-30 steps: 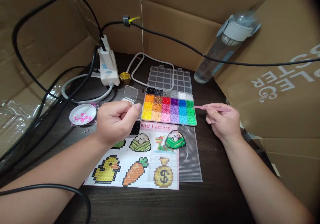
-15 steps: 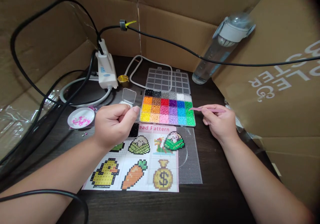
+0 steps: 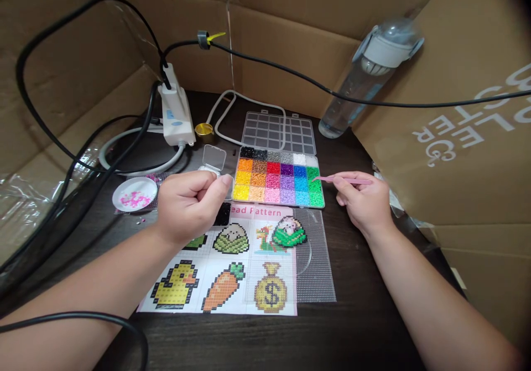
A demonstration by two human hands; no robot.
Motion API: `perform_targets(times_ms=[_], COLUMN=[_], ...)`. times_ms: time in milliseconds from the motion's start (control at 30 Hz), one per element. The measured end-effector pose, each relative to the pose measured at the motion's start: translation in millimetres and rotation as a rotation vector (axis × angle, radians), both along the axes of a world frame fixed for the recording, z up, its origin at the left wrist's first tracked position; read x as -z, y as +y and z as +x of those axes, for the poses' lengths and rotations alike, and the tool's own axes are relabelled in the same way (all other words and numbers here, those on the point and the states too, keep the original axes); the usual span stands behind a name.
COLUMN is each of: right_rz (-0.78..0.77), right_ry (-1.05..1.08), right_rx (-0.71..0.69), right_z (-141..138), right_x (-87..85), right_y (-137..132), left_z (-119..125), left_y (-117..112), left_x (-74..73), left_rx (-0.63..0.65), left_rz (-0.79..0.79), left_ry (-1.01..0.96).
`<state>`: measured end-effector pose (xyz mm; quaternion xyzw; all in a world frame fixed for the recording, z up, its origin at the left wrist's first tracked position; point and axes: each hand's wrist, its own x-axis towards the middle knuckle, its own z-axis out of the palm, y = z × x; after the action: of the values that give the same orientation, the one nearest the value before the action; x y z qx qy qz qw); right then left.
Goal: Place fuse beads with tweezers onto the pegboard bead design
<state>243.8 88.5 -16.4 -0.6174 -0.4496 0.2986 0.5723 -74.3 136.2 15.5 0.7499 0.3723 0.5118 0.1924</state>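
My right hand pinches pink tweezers, whose tips reach over the green beads at the right side of the bead box. Whether the tips hold a bead is too small to tell. My left hand is closed in a fist above the pattern sheet; what is inside it, if anything, is hidden. On a clear pegboard lying over the sheet's right part sits a rice-dumpling figure of green, black, white and pink beads. Black beads show in a small case beside my left hand.
A white dish of pink beads stands at the left. Behind are a small gold cup, a power strip and a leaning water bottle. A black cable runs across above the box. Cardboard walls enclose the table.
The tweezers and my right hand have shifted very slightly left and up, their tips still at the green beads. My left hand stays in place.
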Motion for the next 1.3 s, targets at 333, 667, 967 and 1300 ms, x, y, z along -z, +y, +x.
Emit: perform_targets(times_ms=[333, 667, 967, 1300], right_rz=[-0.003, -0.002, -0.007, 0.0], right_ry=[0.001, 0.001, -0.014, 0.032], right_rx=[0.018, 0.005, 0.001, -0.016], right_z=[3.3, 0.5, 0.5, 1.3], right_x=[3.4, -0.4, -0.2, -3.3], right_y=[0.7, 0.9, 0.2, 0.8], left_z=[1.3, 1.1, 0.2, 0.5], left_y=[-0.6, -0.8, -0.8, -0.9], left_x=[-1.7, -1.3, -0.4, -1.3], left_rx=[0.006, 0.017, -0.011, -0.035], left_rz=[-0.005, -0.002, -0.046, -0.057], left_ry=[0.0, 0.002, 0.011, 0.035])
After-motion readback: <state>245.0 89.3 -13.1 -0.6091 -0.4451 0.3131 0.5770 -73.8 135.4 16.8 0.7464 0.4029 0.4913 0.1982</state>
